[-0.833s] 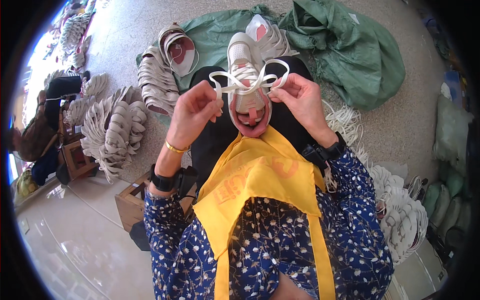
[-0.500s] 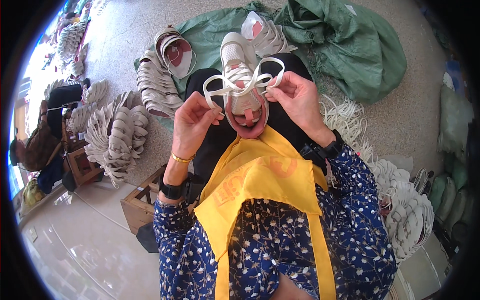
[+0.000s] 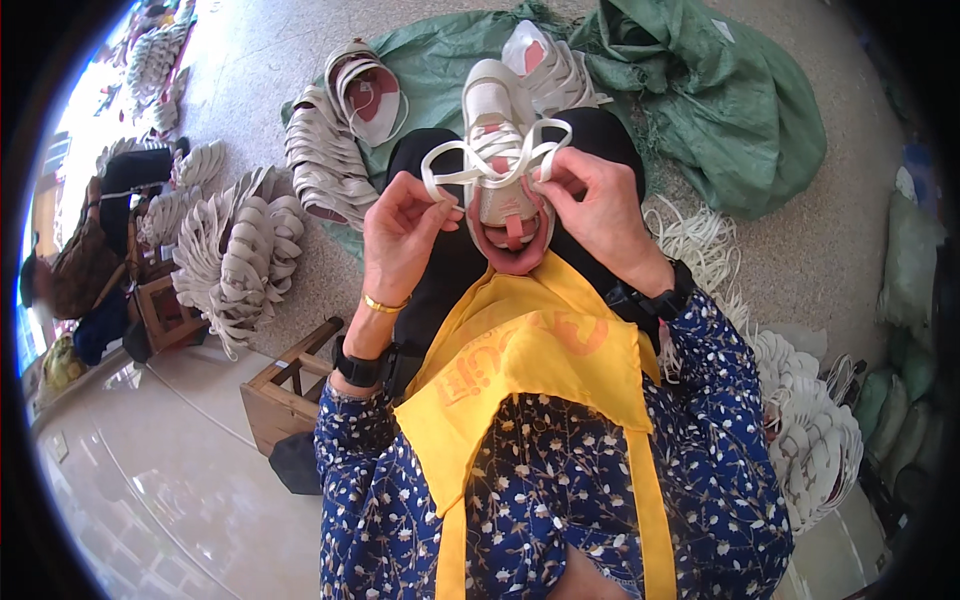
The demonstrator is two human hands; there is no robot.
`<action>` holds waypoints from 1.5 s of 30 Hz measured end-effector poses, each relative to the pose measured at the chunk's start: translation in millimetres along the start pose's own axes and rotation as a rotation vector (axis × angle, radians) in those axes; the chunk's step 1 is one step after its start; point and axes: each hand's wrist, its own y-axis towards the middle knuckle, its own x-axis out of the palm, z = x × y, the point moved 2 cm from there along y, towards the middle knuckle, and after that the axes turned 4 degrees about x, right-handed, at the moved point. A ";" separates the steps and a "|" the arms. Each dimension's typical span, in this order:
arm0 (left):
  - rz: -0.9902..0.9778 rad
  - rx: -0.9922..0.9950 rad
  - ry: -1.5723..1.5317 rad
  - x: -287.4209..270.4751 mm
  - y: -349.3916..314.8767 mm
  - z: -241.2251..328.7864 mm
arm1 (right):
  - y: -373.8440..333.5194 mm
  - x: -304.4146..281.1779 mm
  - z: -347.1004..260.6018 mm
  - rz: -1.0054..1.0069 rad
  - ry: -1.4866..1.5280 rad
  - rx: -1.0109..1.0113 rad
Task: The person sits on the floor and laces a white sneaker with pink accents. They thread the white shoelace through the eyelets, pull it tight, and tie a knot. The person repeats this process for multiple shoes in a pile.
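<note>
A white and pink sneaker (image 3: 505,205) rests between my knees with its toe pointing away from me. Its white shoelace (image 3: 500,160) is crossed over the tongue and looped out to both sides. To the left of the shoe, my left hand (image 3: 405,225) pinches the left loop between thumb and fingertips. Close against the shoe's right side, my right hand (image 3: 598,212) pinches the right loop the same way. Just where the laces cross, I cannot make out how they are knotted. The shoe's pink collar and heel face my yellow apron (image 3: 530,350).
Nested light shoe uppers (image 3: 325,165) lie on a green sheet (image 3: 430,75) beyond my left knee, more uppers (image 3: 550,70) beyond the shoe. A green sack (image 3: 730,110) is at the far right. White laces (image 3: 695,240) pile right; a wooden stool (image 3: 285,395) stands left.
The lace loops are drawn in smaller and closer to the shoe. Both hands still pinch them. The whole view has shifted slightly, so the shoe appears further right.
</note>
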 end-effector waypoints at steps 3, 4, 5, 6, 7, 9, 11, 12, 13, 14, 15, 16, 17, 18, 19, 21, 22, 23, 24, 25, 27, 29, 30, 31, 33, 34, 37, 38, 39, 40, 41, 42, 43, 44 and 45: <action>0.058 0.027 -0.030 1.2 1.1 -4.6 | 2.1 -2.2 10.9 -0.038 0.158 0.130; 0.075 0.038 -0.037 -0.5 1.1 -6.2 | 2.0 -2.9 11.0 -0.034 0.149 0.136; 0.065 0.031 -0.064 -2.3 1.7 -8.4 | 1.0 -3.2 10.3 -0.028 0.149 0.133; 0.069 0.039 -0.075 -3.3 2.0 -9.6 | -0.1 -2.7 9.6 -0.022 0.150 0.130; 0.073 0.048 -0.085 -2.8 2.3 -10.7 | -1.4 -1.3 8.8 -0.001 0.173 0.102; 0.082 0.057 -0.105 -0.2 3.0 -12.9 | -3.7 1.1 8.9 0.034 0.225 0.044; 0.082 0.055 -0.108 4.3 3.0 -13.9 | -6.9 -2.1 9.2 0.023 0.169 0.054; 0.078 0.040 -0.084 6.3 2.6 -12.1 | -8.1 -4.0 10.1 0.020 0.141 0.061; 0.079 0.048 -0.069 6.6 2.4 -11.5 | -8.9 -3.4 13.5 0.014 0.180 0.080; 0.078 0.055 -0.055 7.0 2.4 -11.3 | -10.0 -4.3 13.9 0.013 0.184 0.088; 0.076 0.061 -0.041 7.6 2.6 -11.6 | -11.1 -5.2 13.9 0.013 0.188 0.097; 0.084 0.073 -0.034 8.4 3.3 -12.7 | -11.7 -6.0 13.8 0.013 0.192 0.106; 0.092 0.086 -0.026 8.8 4.4 -14.0 | -11.9 -6.3 13.6 0.010 0.184 0.105; 0.099 0.099 -0.018 9.3 5.3 -14.8 | -12.0 -6.6 13.4 0.007 0.175 0.104; 0.119 0.128 0.052 9.4 5.8 -14.9 | -12.0 -6.7 12.8 0.004 0.167 0.103; 0.152 0.178 0.192 10.5 7.3 -13.5 | -12.6 -7.4 11.0 -0.002 0.153 0.119; 0.157 0.205 0.236 11.6 7.3 -12.1 | -13.1 -7.8 10.1 -0.005 0.146 0.127; 0.161 0.232 0.281 12.5 7.3 -9.1 | -13.7 -8.2 9.2 0.000 0.147 0.128; 0.166 0.259 0.326 12.7 7.1 -5.8 | -14.4 -8.7 8.4 0.005 0.147 0.130; 0.152 0.279 0.390 12.7 6.7 -2.6 | -14.8 -9.2 7.7 0.010 0.148 0.131; 0.125 0.321 0.518 12.9 5.2 3.8 | -15.5 -9.9 7.6 0.004 0.155 0.135; 0.121 0.435 0.605 17.3 4.1 12.6 | -16.0 -10.2 7.4 0.000 0.158 0.138; 0.119 0.493 0.649 20.4 3.5 16.3 | -16.3 -10.3 7.2 -0.001 0.157 0.138; 0.121 0.478 0.608 22.4 3.1 17.6 | -16.6 -10.5 6.9 -0.001 0.156 0.139; 0.114 0.356 0.459 18.8 7.0 6.1 | -17.2 -10.6 5.9 0.009 0.165 0.143; 0.110 0.296 0.384 17.8 8.2 0.7 | -17.6 -10.8 5.3 0.014 0.169 0.146; 0.120 0.490 0.544 27.6 4.8 1.5 | -19.2 -11.7 3.1 0.012 0.114 0.142; 0.114 0.528 0.584 30.8 5.2 3.4 | -20.4 -13.0 2.3 0.030 0.069 0.147; 0.108 0.566 0.624 33.8 5.8 6.2 | -21.8 -14.3 1.2 0.048 0.024 0.153; 0.102 0.604 0.663 36.2 6.4 7.9 | -22.8 -15.4 -0.3 0.067 -0.021 0.160; 0.073 0.510 0.576 31.5 6.1 4.4 | -22.6 -16.3 -6.7 0.094 -0.107 0.069; 0.081 0.439 0.537 27.0 5.6 3.1 | -22.0 -15.7 -15.3 0.121 -0.194 -0.022; 0.093 0.399 0.501 24.3 4.7 0.7 | -22.1 -13.8 -21.7 0.147 -0.281 -0.112; 0.102 0.364 0.462 23.0 4.5 -1.8 | -21.7 -10.6 -24.3 0.143 -0.293 -0.164; 0.116 0.365 0.439 22.8 3.8 -2.7 | -19.4 -6.9 -26.4 0.138 -0.306 -0.216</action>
